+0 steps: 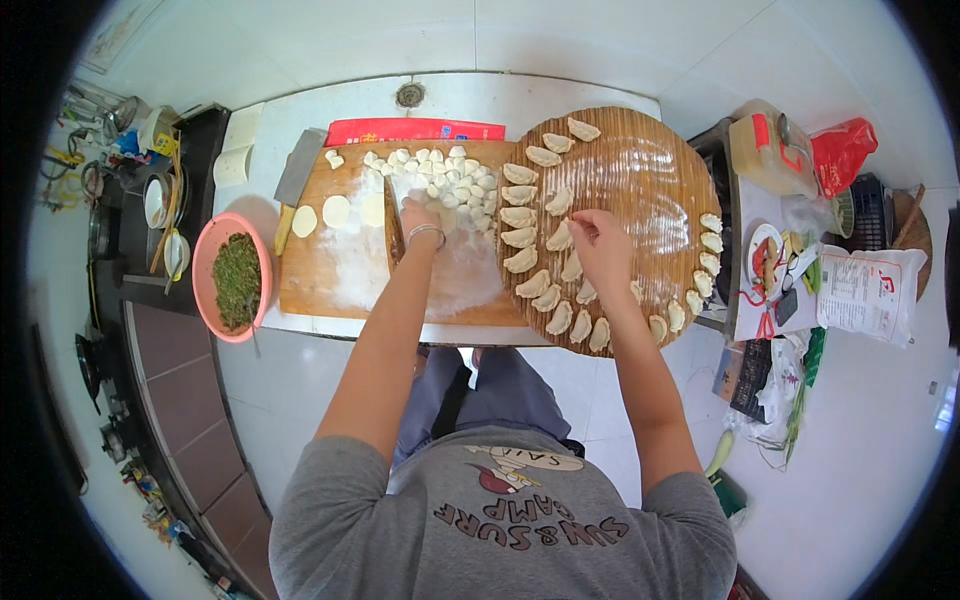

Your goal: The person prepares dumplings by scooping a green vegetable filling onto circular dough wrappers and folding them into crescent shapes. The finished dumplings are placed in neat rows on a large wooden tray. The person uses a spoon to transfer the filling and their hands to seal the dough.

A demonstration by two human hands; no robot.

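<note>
My left hand point(418, 220) is low over the floured wooden board point(330, 270), beside a wooden rolling pin point(393, 228) and the heap of small dough pieces point(465, 180). Its fingertips are hard to make out. My right hand point(603, 250) hangs over the round slatted board point(650, 190), fingers pinched together next to a folded dumpling point(560, 237). Whatever is between those fingers is hidden. More dumplings point(519, 217) lie in curved rows around it. Flat round dough wrappers point(336, 211) rest on the left of the floured board.
A pink bowl point(264, 255) of green filling stands at the left table edge. The cleaver point(300, 165) lies at the floured board's upper left, by a red packet point(415, 130). To the right are a plastic container point(770, 155), a plate point(765, 250) and a white sack point(870, 292).
</note>
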